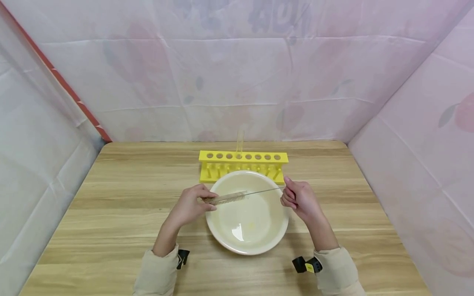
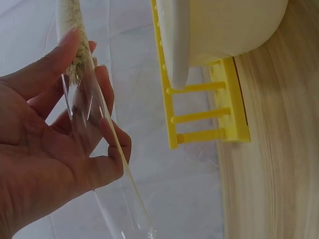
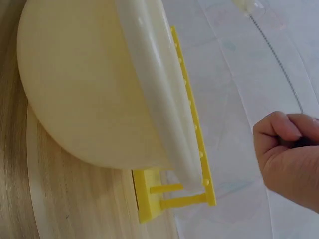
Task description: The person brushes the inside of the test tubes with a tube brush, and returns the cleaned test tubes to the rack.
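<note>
Above the cream basin (image 1: 211, 230), my left hand (image 1: 189, 205) holds a clear glass test tube (image 2: 107, 204) between thumb and fingers. Pale bristles of a test tube brush (image 2: 75, 59) sit inside the tube, also seen through the glass in the head view. The brush's thin twisted wire (image 1: 264, 190) runs out of the tube's mouth toward the right. My right hand (image 1: 301, 199) grips the end of that wire with curled fingers, the handle mostly hidden in the fist. Tube and brush lie nearly level, slightly slanted across the basin.
Behind the basin stands a yellow test tube rack (image 1: 222, 160) with a row of holes and pegs. Another clear tube (image 1: 240, 139) stands upright in it. The wooden table (image 1: 129, 197) is bordered by patterned cloth walls (image 1: 229, 82). Bright reflections show on the basin's floor.
</note>
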Available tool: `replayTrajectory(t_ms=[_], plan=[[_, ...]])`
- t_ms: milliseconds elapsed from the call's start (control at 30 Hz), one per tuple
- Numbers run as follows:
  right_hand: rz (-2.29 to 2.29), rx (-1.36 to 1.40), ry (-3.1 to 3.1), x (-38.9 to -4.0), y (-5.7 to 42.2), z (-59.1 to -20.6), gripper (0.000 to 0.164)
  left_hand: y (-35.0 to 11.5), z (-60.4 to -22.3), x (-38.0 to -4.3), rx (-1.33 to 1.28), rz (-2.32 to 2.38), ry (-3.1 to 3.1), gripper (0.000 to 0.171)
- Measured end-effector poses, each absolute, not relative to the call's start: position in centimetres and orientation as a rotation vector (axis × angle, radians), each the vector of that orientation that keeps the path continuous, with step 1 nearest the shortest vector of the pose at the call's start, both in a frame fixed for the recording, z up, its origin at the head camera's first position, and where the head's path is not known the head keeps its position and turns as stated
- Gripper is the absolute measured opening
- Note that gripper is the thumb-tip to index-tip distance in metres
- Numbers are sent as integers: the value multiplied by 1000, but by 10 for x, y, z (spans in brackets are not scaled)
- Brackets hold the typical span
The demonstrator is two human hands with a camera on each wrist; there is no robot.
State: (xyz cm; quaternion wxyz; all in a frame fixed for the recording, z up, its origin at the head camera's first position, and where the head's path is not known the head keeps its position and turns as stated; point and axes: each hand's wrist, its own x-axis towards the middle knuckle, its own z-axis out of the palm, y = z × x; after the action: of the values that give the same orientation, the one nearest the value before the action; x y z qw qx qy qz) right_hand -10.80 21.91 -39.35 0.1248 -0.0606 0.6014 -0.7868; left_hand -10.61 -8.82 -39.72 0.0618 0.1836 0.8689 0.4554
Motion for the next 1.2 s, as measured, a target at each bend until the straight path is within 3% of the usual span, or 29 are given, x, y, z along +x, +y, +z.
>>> replayTrajectory(t_ms=[200,333,433,667,833,1200], plan=[[-2290,-576,1811,-110,224,-399,49,-96,-398,-108,602,1431,2553,23],[-2281,-647,1813,-110,225,-401,48,-96,-398,-107,597,1438,2561,23],[-2270,-507,1846,-109,225,-400,49,-93,-398,-106,572,1407,2635,25],[-2273,109,1712,-109,222,-388,52,-83,-395,-104,504,1307,2795,25],[-2298,183,1623,-109,223,-385,52,-82,-394,-103,494,1299,2800,25],[-2279,-487,1847,-107,235,-401,51,-94,-396,-103,558,1416,2629,24]])
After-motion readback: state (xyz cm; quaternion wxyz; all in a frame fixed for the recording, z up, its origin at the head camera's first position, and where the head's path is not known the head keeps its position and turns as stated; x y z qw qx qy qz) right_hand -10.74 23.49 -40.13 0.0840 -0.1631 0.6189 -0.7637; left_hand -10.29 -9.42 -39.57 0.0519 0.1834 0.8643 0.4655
